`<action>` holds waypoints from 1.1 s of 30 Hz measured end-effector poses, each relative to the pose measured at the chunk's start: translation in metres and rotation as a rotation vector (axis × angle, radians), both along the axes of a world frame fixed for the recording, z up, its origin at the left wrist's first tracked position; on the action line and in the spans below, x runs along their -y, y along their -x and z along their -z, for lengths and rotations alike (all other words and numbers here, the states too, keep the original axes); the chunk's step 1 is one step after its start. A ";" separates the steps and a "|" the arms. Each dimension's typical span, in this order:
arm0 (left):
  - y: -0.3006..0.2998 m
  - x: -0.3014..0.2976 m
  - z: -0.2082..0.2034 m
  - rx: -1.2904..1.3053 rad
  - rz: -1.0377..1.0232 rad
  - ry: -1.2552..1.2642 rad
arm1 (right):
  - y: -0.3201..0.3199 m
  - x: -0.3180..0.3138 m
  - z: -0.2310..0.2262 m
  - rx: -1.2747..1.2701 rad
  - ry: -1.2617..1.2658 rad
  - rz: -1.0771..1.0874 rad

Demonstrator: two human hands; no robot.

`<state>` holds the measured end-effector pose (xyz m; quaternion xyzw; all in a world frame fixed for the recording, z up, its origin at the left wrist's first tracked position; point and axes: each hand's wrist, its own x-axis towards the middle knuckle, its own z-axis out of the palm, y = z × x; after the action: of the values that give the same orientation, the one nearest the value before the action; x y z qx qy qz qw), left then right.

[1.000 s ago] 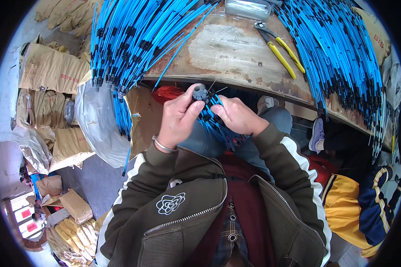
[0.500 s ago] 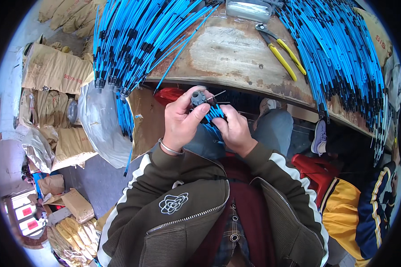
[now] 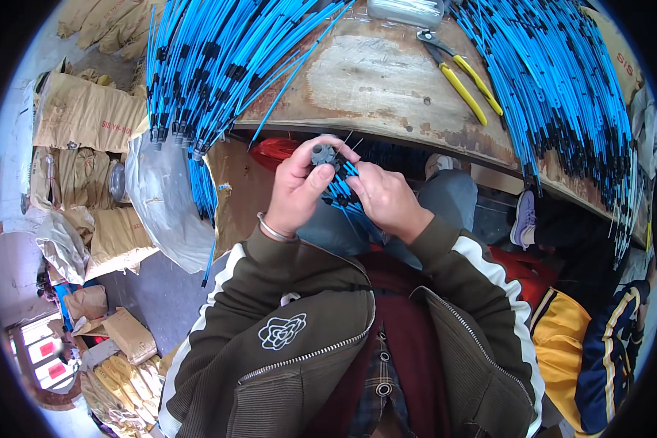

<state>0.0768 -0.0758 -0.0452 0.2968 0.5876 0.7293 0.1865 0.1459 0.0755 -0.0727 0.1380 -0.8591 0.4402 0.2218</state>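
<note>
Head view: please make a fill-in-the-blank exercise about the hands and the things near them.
1. The left hand holds a small ____ round part.
2. The right hand holds a bundle of ____ cables.
3. The pliers on the wooden table have ____ handles.

Missing words: grey; blue; yellow

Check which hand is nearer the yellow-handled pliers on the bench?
Right. The right hand sits below the pliers, under the bench edge, gripping blue wires. The left hand is farther to the left, holding a small grey round part.
</note>
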 end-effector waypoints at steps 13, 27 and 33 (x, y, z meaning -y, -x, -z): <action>-0.024 -0.014 -0.009 0.023 -0.283 0.151 | -0.010 0.015 -0.013 0.047 -0.022 0.088; -0.007 0.005 -0.010 -0.073 0.223 -0.079 | -0.006 -0.008 -0.009 0.068 0.414 -0.168; -0.004 0.011 -0.005 -0.072 0.178 -0.102 | 0.001 0.004 -0.005 0.121 0.384 -0.234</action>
<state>0.0803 -0.0869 -0.0403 0.3829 0.5274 0.7276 0.2142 0.1453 0.0713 -0.0681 0.1651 -0.7493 0.6259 0.1396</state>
